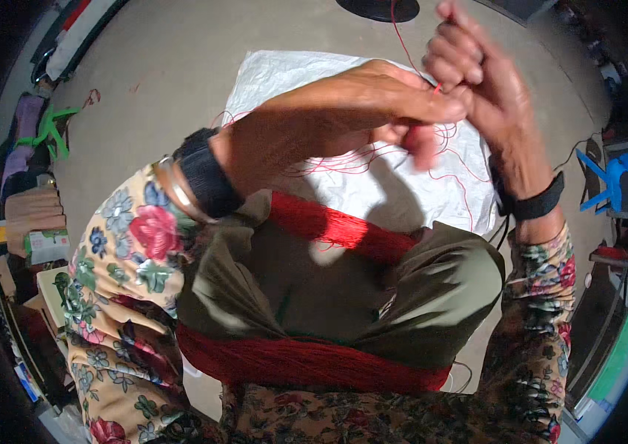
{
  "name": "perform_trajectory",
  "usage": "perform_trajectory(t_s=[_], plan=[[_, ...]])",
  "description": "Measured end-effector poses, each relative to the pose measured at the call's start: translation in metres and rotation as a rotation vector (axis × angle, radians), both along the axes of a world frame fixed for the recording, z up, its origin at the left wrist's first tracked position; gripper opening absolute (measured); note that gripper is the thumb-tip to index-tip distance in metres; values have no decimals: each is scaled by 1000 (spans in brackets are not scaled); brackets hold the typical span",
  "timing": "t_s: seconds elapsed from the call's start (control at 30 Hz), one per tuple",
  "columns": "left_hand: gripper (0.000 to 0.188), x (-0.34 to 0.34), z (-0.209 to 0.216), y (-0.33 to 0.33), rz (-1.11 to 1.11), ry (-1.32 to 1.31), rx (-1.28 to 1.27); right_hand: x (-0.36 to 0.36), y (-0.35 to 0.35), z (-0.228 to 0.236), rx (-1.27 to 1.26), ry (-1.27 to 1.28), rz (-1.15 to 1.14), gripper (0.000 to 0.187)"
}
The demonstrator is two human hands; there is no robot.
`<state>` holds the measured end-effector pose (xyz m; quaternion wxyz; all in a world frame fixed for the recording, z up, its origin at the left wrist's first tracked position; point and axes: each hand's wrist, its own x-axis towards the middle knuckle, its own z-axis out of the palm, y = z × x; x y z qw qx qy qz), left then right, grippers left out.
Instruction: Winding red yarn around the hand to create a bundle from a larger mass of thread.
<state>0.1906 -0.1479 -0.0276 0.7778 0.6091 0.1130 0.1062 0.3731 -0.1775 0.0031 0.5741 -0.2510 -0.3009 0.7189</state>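
Note:
Both my hands are raised above a white sheet (462, 203), close together and partly blurred by motion. My left hand (369, 100) reaches across to the right, thumb and fingers pinched on a thin red thread (405, 44) beside the other hand. With curled fingers, my right hand (488, 81) grips the same thread, a short piece of which shows between the hands. Loose loops of red thread (343, 161) lie on the sheet below. A thick hank of red thread (340, 226) stretches between my knees, and its other side (314, 362) passes around my lap.
A black round base (378, 9) stands beyond the sheet, where the thread leads up. Green plastic (51, 133) and boxes (46, 244) sit at the left; a blue plastic piece (612, 181) and dark shelving are at the right. A dark cable runs near my right wrist.

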Motion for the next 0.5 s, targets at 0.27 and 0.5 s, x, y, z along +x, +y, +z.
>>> perform_trajectory(t_s=[0.27,0.5], plan=[[32,-272,-62,37,646,834,608,223,17,-72,-156,-333,-751,14],[44,-500,-94,-22,959,1069,396,364,36,-179,-347,-791,-886,13]])
